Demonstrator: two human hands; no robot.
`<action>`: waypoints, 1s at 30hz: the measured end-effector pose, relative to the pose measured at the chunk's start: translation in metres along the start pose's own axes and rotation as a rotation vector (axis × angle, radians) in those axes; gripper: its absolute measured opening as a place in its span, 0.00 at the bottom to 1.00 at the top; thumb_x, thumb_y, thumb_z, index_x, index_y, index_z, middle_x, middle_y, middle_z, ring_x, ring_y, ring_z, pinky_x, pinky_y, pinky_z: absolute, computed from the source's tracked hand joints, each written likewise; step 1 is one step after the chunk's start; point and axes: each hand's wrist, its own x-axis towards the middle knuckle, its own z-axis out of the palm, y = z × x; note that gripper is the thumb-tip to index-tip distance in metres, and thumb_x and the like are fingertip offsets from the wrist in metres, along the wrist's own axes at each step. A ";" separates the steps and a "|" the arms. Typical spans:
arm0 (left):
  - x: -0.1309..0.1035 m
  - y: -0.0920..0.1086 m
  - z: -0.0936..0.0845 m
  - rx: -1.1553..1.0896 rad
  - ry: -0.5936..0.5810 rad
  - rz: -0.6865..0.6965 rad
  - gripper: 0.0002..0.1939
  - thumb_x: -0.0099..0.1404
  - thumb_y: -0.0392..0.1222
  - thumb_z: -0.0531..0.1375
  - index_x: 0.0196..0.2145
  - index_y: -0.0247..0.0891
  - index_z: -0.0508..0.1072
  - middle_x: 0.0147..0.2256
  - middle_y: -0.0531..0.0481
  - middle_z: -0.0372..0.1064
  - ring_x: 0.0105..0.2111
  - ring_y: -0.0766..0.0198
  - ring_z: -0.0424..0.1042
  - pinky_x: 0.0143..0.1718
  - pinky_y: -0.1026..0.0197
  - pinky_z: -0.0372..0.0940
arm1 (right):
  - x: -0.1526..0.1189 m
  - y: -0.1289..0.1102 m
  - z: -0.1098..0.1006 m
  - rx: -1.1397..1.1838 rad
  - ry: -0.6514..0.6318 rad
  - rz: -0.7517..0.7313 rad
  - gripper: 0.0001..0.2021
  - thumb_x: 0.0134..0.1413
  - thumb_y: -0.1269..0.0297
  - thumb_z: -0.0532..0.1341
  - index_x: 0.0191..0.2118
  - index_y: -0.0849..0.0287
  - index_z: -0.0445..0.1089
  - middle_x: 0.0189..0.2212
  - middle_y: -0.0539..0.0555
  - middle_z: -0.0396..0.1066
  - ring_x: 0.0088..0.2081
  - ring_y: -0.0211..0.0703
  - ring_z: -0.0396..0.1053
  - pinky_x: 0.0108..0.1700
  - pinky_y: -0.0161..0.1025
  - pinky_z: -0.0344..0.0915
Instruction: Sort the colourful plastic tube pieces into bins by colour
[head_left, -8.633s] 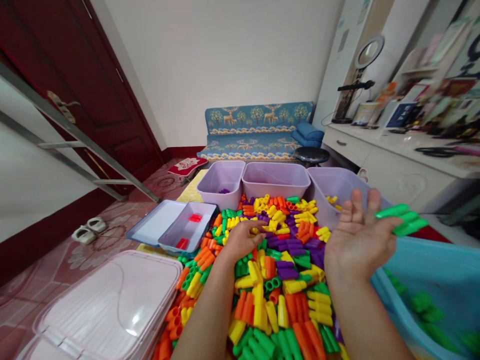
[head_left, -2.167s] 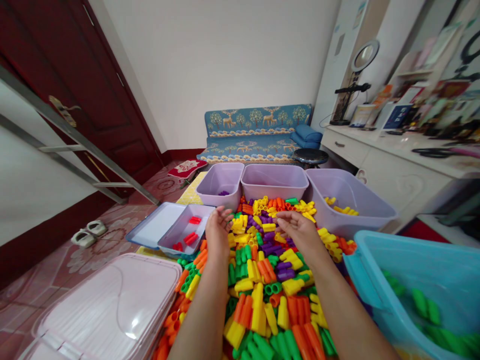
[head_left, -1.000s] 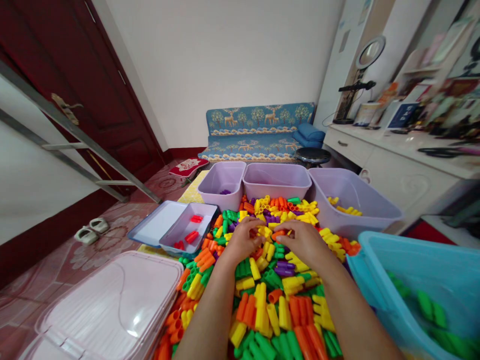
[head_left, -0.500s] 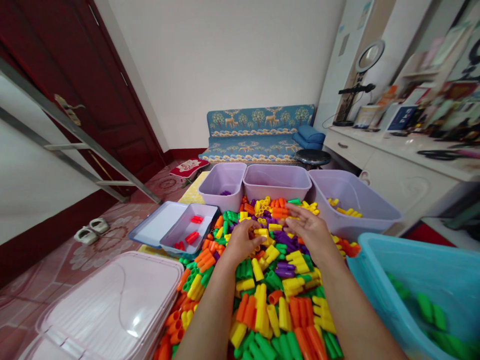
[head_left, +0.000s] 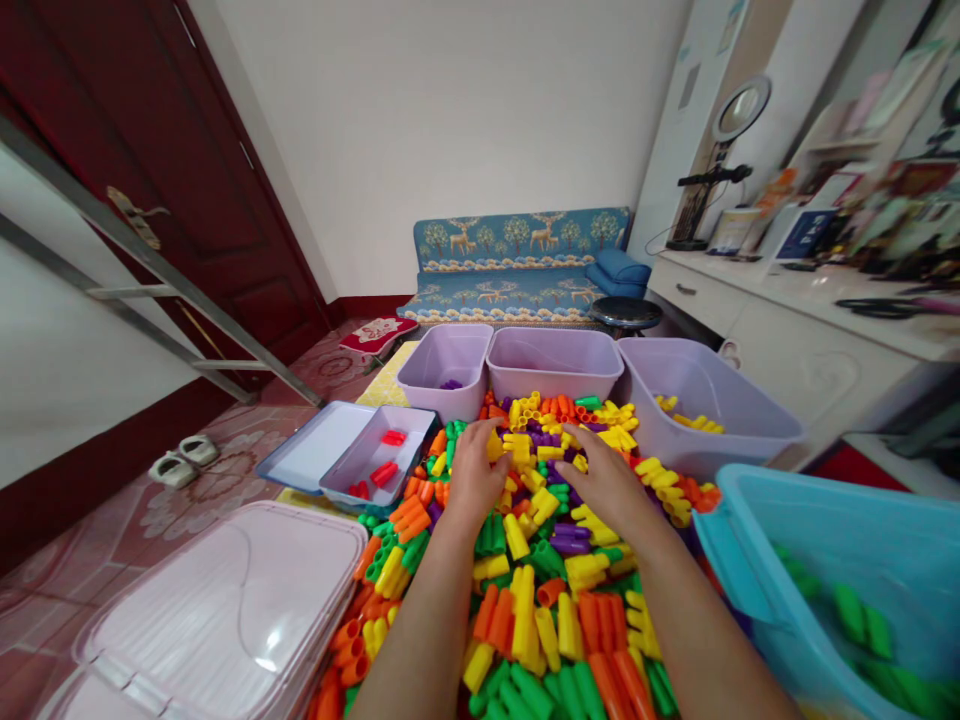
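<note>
A heap of plastic toy pieces (head_left: pixel 517 535) in yellow, orange, green and purple spreads between my forearms, most of them shaped like joined tubes. Over the far left part of the heap is my left hand (head_left: pixel 478 475), its thumb apart from its fingers. A yellow piece (head_left: pixel 495 446) shows in that gap; whether the hand touches it I cannot tell. My right hand (head_left: pixel 606 478) reaches in from the other side, fingers spread above purple and yellow pieces, with nothing seen held. Yellow pieces (head_left: pixel 517 445) lie between the two hands.
Behind the heap stand three lilac bins (head_left: pixel 555 375); purple pieces lie in the left one, yellow in the right. A turquoise bin (head_left: pixel 750 540) with green pieces is at right. At left are a small tray (head_left: pixel 352 475) with red pieces and stacked clear lids (head_left: pixel 225 600).
My left hand has shifted slightly left and away from me, its fingers stretching out. My right hand has come lower and nearer, down among the pieces.
</note>
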 end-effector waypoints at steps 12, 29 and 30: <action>-0.002 0.005 -0.002 0.106 -0.297 0.022 0.26 0.54 0.35 0.62 0.52 0.39 0.70 0.48 0.45 0.71 0.48 0.53 0.68 0.53 0.51 0.62 | -0.008 -0.015 0.007 -0.299 -0.171 -0.002 0.23 0.52 0.68 0.57 0.55 0.61 0.63 0.49 0.61 0.63 0.50 0.51 0.67 0.51 0.44 0.63; -0.001 0.006 -0.002 -0.112 -0.236 -0.068 0.18 0.57 0.34 0.61 0.47 0.37 0.74 0.37 0.47 0.75 0.37 0.60 0.73 0.42 0.60 0.67 | -0.002 -0.018 -0.013 0.180 0.200 0.007 0.10 0.48 0.63 0.62 0.39 0.57 0.74 0.36 0.54 0.76 0.39 0.47 0.71 0.44 0.43 0.65; -0.001 0.007 -0.003 -0.106 -0.236 -0.070 0.18 0.57 0.34 0.61 0.47 0.36 0.74 0.36 0.47 0.75 0.36 0.60 0.73 0.42 0.60 0.67 | -0.001 -0.018 -0.016 0.315 0.302 0.055 0.13 0.49 0.60 0.62 0.41 0.58 0.73 0.35 0.55 0.76 0.36 0.46 0.71 0.41 0.42 0.66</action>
